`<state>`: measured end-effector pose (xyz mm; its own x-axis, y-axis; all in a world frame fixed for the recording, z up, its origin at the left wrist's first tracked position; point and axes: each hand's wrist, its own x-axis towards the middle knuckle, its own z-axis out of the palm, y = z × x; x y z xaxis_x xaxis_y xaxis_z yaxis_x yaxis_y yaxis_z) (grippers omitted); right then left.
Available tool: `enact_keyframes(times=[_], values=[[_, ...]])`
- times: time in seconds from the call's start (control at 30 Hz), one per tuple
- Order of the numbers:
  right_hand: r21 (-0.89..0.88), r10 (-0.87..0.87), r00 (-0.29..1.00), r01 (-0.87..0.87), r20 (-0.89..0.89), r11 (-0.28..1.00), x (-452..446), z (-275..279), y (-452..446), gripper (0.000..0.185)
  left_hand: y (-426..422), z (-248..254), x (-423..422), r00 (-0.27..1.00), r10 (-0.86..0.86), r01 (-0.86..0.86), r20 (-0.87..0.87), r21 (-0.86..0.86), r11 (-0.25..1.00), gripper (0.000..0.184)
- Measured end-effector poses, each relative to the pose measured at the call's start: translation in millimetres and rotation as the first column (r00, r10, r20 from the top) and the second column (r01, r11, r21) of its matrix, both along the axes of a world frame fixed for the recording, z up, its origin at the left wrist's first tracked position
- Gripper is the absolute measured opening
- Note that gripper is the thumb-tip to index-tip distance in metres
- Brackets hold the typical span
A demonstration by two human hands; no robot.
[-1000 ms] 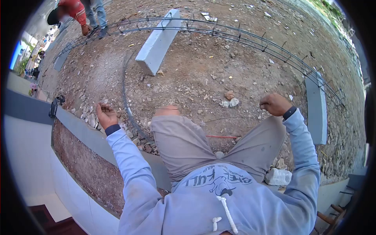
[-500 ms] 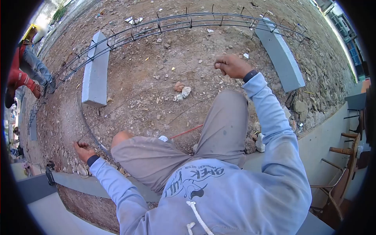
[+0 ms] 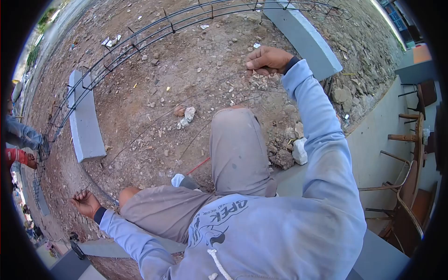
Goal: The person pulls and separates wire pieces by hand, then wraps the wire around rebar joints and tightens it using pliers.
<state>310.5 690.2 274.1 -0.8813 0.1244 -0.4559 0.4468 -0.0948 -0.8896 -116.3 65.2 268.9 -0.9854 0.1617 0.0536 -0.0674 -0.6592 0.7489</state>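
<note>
A thin dark wire [image 3: 151,125] runs diagonally over the ground between my hands. Its upper end meets the pinched fingers of my right hand [image 3: 269,59], which is held out in front of my raised knee. My left hand [image 3: 86,204] is low at the left, beside my other knee, with its fingers curled and a short bit of wire showing at the fingertips. A rebar cage [image 3: 172,24] of long bars and small ties arches across the top, resting on a grey block [image 3: 85,119] at the left and another grey block [image 3: 303,39] at the upper right.
White and reddish stones [image 3: 187,115] lie between the blocks. A red rod [image 3: 199,165] and a dark hose [image 3: 95,184] are near my legs. Wooden chairs [image 3: 403,186] stand at the right. At the left edge a co-worker's red sleeve [image 3: 16,155] and hand are by the cage.
The view has swung to the right, so the blocks, cage and co-worker appear farther left. Both hands stay wide apart, the right one reaching farther forward than a second ago.
</note>
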Motion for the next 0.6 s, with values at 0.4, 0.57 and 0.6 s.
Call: enact_keyframes(times=[0.4, 0.57, 0.6], values=[[0.899, -0.417, 0.859, 0.399, -0.297, 0.182, 78, -106, 12, 0.025, 107, -22, -19, 0.994, 0.112, -0.097, -0.002, -0.524, 0.846, 0.029], [0.822, -0.852, 0.454, 0.567, -0.260, 0.052, 160, -189, 41, 0.023, 138, -26, -17, 0.986, 0.158, -0.099, 0.053, -0.577, 0.811, 0.029], [0.845, -0.907, 0.375, 0.534, -0.193, 0.041, 182, -214, 49, 0.024, 134, -29, -26, 0.989, 0.130, -0.068, 0.069, -0.571, 0.818, 0.029]])
